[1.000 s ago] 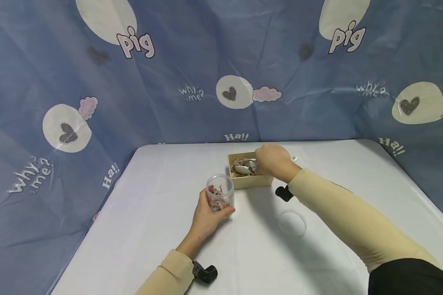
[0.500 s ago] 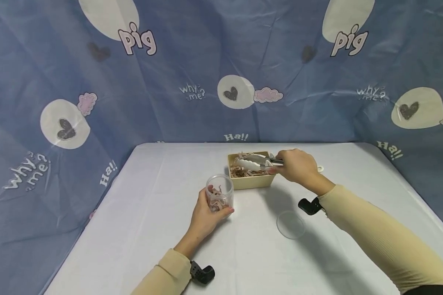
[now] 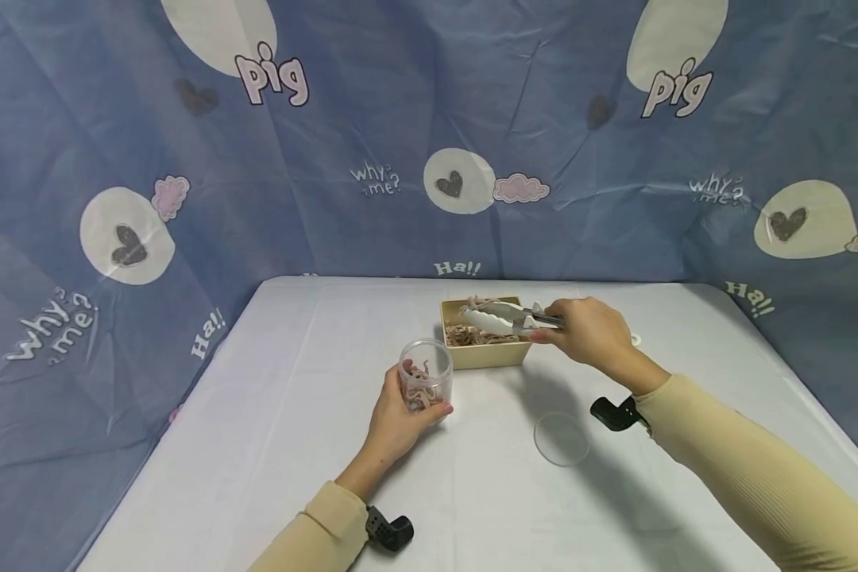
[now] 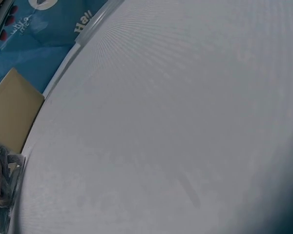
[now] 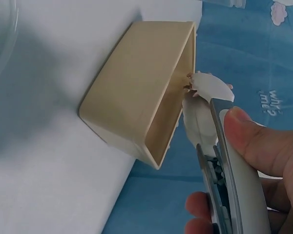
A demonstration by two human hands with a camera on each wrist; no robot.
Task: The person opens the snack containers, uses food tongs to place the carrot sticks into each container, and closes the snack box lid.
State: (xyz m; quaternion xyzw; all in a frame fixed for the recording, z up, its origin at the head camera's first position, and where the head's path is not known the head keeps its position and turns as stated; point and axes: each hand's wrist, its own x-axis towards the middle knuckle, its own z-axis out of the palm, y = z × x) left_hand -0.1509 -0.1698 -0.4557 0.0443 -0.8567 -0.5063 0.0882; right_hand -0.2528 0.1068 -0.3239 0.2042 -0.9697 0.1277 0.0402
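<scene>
My left hand (image 3: pixel 395 421) grips a clear round jar (image 3: pixel 439 385) standing upright on the table, with pinkish-brown curly strips (image 3: pixel 420 396) inside. In the left wrist view, only a sliver of the jar (image 4: pixel 5 190) shows at the lower left. With my right hand (image 3: pixel 592 332) I hold metal tongs (image 3: pixel 532 316) with white scalloped tips, the thumb pressing one arm in the right wrist view. A few strips (image 3: pixel 481 302) stick out between the tong tips (image 5: pixel 207 87), above a beige rectangular box (image 3: pixel 488 357). More curly strips (image 3: pixel 465 334) lie in that box.
A thin transparent disc like a lid (image 3: pixel 561 438) lies flat on the white tabletop (image 3: pixel 314 357), right of the jar. Behind the table hangs a blue printed cloth (image 3: pixel 372 95). Black wrist cameras sit on both arms.
My right hand was down at the box, then drew back to the right, raising the tongs with strips in their tips. The left hand and jar have stayed in place.
</scene>
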